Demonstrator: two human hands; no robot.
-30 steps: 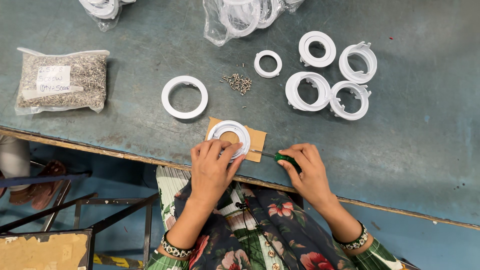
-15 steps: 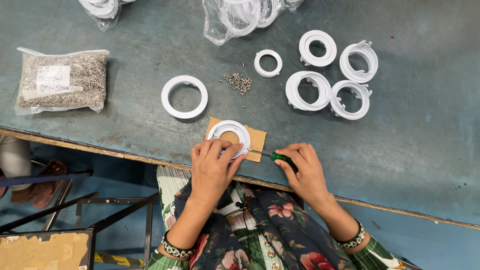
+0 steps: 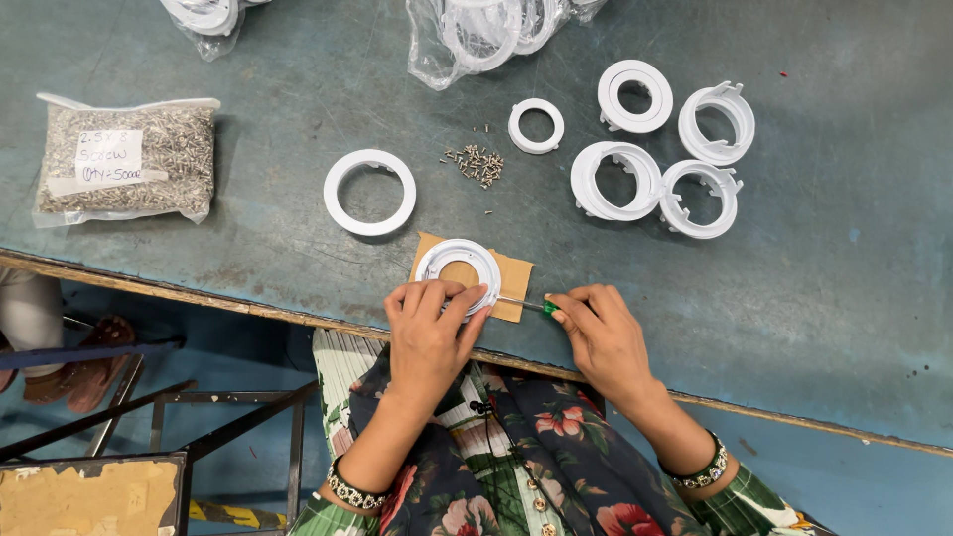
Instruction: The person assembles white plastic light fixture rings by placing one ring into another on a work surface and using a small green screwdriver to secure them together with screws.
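My left hand (image 3: 432, 328) presses its fingertips on the near rim of a white plastic ring (image 3: 459, 267) that lies on a small brown cardboard square (image 3: 513, 281) at the table's front edge. My right hand (image 3: 601, 333) grips a green-handled screwdriver (image 3: 531, 305), its thin metal shaft pointing left at the ring's side. A small pile of loose screws (image 3: 476, 163) lies just beyond the ring. A flat white ring (image 3: 369, 192) rests to the left of the pile.
Several white ring housings (image 3: 663, 149) sit at the right rear. A clear bag of screws (image 3: 125, 159) lies far left. Plastic bags of white rings (image 3: 491, 28) are at the back. The worn table edge (image 3: 248, 306) runs along the front.
My right hand with the screwdriver has shifted slightly left toward the ring. My left hand stays on the ring.
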